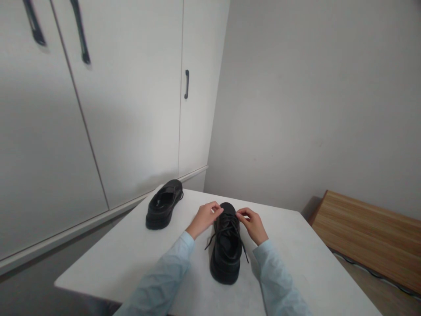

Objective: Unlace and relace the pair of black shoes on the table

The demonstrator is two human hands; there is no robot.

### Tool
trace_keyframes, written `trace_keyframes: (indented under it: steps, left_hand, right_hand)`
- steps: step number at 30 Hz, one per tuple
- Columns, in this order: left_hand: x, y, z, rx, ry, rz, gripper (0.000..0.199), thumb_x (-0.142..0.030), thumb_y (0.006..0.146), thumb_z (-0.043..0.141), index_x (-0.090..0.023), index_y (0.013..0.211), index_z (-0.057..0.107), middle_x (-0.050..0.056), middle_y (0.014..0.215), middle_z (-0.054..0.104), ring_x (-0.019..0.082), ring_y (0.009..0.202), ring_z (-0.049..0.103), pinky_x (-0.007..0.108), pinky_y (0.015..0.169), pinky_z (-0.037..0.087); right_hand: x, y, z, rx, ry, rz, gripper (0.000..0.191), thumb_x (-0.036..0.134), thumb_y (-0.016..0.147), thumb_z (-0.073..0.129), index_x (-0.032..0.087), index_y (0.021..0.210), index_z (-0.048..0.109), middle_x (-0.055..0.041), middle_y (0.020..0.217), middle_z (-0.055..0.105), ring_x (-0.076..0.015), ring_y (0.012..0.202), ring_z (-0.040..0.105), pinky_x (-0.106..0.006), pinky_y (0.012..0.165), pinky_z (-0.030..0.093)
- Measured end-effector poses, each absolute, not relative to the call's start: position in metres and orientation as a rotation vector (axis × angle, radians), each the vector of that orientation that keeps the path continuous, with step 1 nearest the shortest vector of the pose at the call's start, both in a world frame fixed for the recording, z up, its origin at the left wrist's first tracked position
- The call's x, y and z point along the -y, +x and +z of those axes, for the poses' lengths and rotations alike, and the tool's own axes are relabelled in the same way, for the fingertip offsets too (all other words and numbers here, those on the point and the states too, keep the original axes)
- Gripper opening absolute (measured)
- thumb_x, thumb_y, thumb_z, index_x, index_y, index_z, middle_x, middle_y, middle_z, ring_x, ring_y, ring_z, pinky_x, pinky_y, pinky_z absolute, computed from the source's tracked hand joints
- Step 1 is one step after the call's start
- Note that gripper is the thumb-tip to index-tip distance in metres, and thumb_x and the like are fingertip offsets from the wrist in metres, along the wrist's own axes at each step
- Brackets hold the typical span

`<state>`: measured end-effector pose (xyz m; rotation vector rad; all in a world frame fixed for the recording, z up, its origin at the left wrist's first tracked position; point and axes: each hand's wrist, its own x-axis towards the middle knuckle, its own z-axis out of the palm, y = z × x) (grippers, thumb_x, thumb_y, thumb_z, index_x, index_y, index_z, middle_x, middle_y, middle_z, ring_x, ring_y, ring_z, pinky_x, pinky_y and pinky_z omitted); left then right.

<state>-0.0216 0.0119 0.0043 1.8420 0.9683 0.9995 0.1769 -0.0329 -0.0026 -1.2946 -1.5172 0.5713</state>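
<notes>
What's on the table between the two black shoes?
Only the left hand at the near shoe; the table toward the far shoe is bare, head view.

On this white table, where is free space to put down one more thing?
The white table is bare right of the right hand, to its right edge, and between the two black lace-up shoes, far one, near one. Around the near one, with the left hand, it is crowded.

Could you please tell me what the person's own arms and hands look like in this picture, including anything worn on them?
Both arms wear long, loose sleeves of pale light-blue cloth, plain and without visible markings, ending at the wrists in simple cuffs. The left hand and right hand are bare: no gloves, and no rings, watch or bracelets can be made out at this size.
</notes>
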Motion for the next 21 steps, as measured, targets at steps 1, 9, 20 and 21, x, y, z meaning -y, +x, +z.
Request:
trace_keyframes:
  steps: [1, 9, 20, 21]
  left_hand:
    - [-0.011, -0.019, 0.003, -0.968, 1.852, 1.002, 0.027, -0.042, 0.077, 0.053, -0.016, 0.08, 0.059, 0.001, 0.069, 0.059, 0.011, 0.054, 0.053, 0.019, 0.045, 0.04]
    - [-0.009, -0.007, -0.006, -0.973, 1.852, 1.07, 0.018, -0.034, 0.077, 0.056, -0.016, 0.077, 0.055, 0.0, 0.07, 0.057, 0.012, 0.059, 0.052, 0.021, 0.051, 0.04]
    - [-0.014, -0.007, -0.013, -1.106, 1.864, 0.998, 0.01, -0.025, 0.083, 0.045, -0.019, 0.075, 0.043, -0.004, 0.063, 0.051, 0.012, 0.056, 0.05, 0.022, 0.054, 0.039]
    - [-0.015, -0.007, -0.013, -1.111, 1.862, 0.991, 0.011, -0.026, 0.084, 0.044, -0.019, 0.075, 0.043, -0.004, 0.062, 0.051, 0.012, 0.055, 0.05, 0.023, 0.054, 0.039]
  right_hand:
    - [0.032, 0.177, -0.004, 1.517, -1.29, 0.565, 0.032, 0.049, 0.072, 0.062, 0.017, 0.074, 0.064, -0.0063, 0.078, 0.064, -0.0207, 0.077, 0.06, -0.031, 0.065, 0.05]
    - [0.026, 0.173, -0.008, 1.539, -1.3, 0.513, 0.035, 0.052, 0.068, 0.065, 0.018, 0.069, 0.062, -0.0057, 0.073, 0.062, -0.0201, 0.07, 0.057, -0.032, 0.061, 0.048]
    - [0.025, 0.18, -0.016, 1.557, -1.226, 0.507, 0.029, 0.048, 0.075, 0.058, 0.02, 0.07, 0.055, -0.0055, 0.082, 0.055, -0.0201, 0.078, 0.055, -0.034, 0.067, 0.05]
    - [0.025, 0.18, -0.016, 1.555, -1.227, 0.506, 0.03, 0.048, 0.075, 0.058, 0.02, 0.069, 0.055, -0.0056, 0.083, 0.055, -0.02, 0.077, 0.054, -0.034, 0.067, 0.05]
